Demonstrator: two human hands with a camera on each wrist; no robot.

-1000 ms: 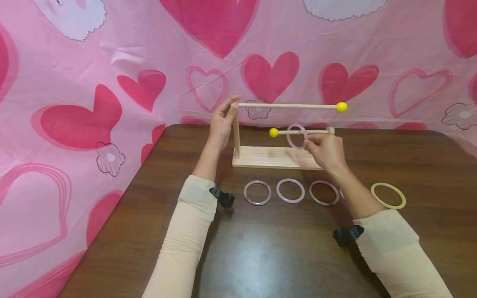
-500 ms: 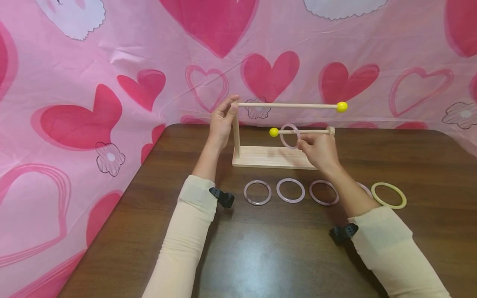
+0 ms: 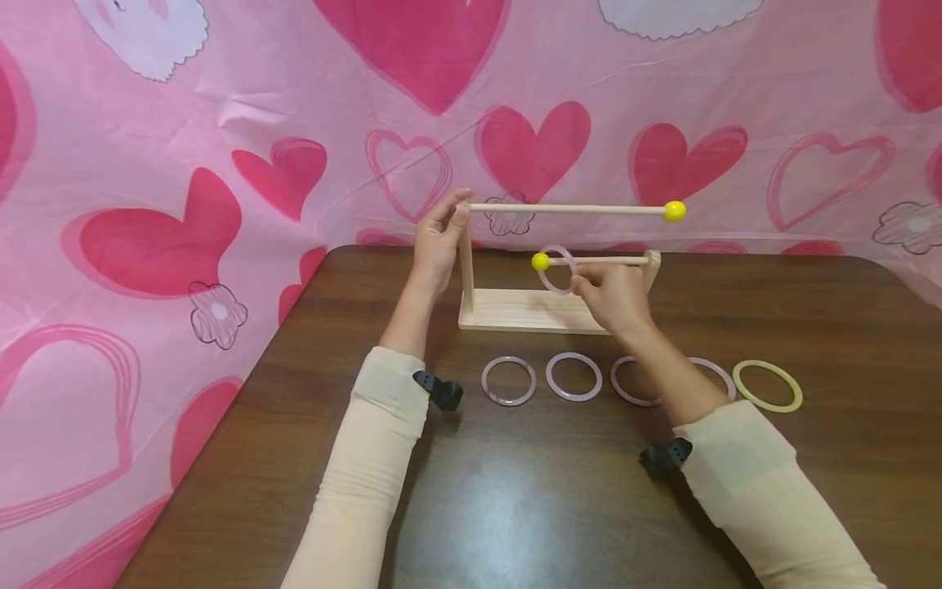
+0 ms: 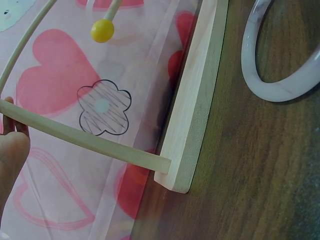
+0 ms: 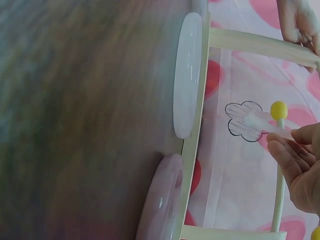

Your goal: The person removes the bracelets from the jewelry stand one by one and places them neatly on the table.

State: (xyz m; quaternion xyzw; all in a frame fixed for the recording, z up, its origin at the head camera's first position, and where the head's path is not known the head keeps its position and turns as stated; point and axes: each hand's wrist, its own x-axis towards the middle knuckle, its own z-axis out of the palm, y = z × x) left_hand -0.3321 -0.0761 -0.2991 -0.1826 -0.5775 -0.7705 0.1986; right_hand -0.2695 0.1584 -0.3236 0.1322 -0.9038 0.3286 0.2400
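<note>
A wooden stand [image 3: 526, 312] has two horizontal rods at different heights. My left hand [image 3: 437, 249] grips the top of its left upright [image 3: 467, 266], where the upper rod [image 3: 567, 209] begins. With thumb and fingers, my right hand [image 3: 616, 298] pinches a pale purple ring [image 3: 557, 248]. That ring hangs around the lower rod [image 3: 614, 260], right beside the yellow ball [image 3: 540, 261] at its free end. In the right wrist view, the right fingertips [image 5: 277, 150] hold the ring close below the yellow ball [image 5: 279, 110].
Several pale purple rings, one of them the leftmost ring [image 3: 509, 359], lie in a row before the stand on the brown table [image 3: 515, 491]. A yellow ring [image 3: 769, 364] ends the row at right. My right forearm partly covers two rings. A pink heart-patterned cloth [image 3: 294, 98] hangs behind.
My right hand has slid the pale purple ring leftward along the lower rod, from its middle up to the yellow ball. The left hand stays on the upright.
</note>
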